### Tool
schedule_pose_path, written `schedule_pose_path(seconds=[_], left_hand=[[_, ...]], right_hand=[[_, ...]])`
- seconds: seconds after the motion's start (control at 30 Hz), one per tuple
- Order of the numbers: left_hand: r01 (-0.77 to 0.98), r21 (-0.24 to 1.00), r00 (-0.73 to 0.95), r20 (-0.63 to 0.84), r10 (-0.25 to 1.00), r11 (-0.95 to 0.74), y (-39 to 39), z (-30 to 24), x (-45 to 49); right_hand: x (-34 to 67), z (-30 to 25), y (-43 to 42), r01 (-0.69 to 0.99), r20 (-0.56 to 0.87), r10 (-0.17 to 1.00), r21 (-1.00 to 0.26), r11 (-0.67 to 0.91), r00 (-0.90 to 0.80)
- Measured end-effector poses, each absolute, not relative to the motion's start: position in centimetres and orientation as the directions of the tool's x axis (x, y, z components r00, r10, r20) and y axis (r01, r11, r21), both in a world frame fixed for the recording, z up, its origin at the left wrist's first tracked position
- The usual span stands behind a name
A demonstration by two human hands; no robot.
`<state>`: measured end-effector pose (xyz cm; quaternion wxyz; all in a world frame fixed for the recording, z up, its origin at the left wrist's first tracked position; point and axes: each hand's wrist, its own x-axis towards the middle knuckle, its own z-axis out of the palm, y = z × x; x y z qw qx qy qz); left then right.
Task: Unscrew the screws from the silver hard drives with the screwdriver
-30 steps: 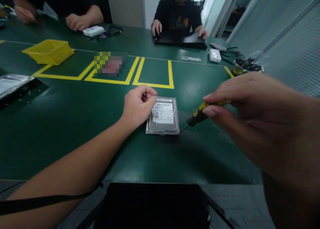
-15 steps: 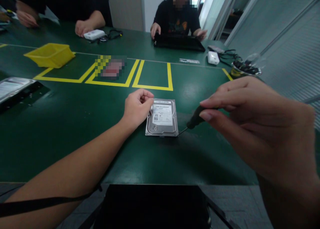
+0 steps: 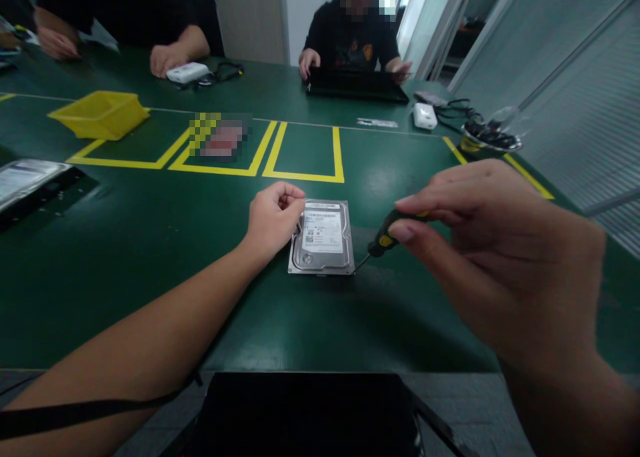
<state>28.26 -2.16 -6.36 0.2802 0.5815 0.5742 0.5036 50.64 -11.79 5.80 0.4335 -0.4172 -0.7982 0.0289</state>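
Observation:
A silver hard drive (image 3: 324, 234) with a white label lies flat on the green table in front of me. My left hand (image 3: 276, 212) has curled fingers gripping the drive's upper left edge; the fingertips are partly hidden. Between the thumb and fingers of my right hand (image 3: 480, 237) is a black and yellow screwdriver (image 3: 385, 238). It slants down to the left, its thin shaft reaching the drive's lower right corner. Whether the tip sits in a screw is too small to tell.
At the far left lies another drive on a dark piece (image 3: 43, 184). A yellow bin (image 3: 103, 114) stands behind the yellow tape outlines (image 3: 305, 176). Cables fill a tub (image 3: 487, 140) at right. Two people sit across the table, one holding a black panel (image 3: 355, 87).
My right hand has turned slightly, and the yellow on the screwdriver handle now shows. The tip stays by the drive's lower right corner. My left hand keeps its place on the drive.

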Motion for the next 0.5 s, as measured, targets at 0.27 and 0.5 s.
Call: schedule_pose_path(seconds=[0.27, 0.5], left_hand=[[0.306, 0.943, -0.214, 0.206, 0.955, -0.134, -2.0, -6.6, 28.4], [0.281, 0.95, -0.226, 0.207, 0.952, -0.139, -2.1, -6.6, 28.5]], right_hand=[[51.5, 6.4, -11.8, 0.562, 0.612, 0.677, -0.415, 0.715, -0.408], [51.7, 6.9, -12.1, 0.552, 0.588, 0.687, -0.433, 0.713, -0.427]])
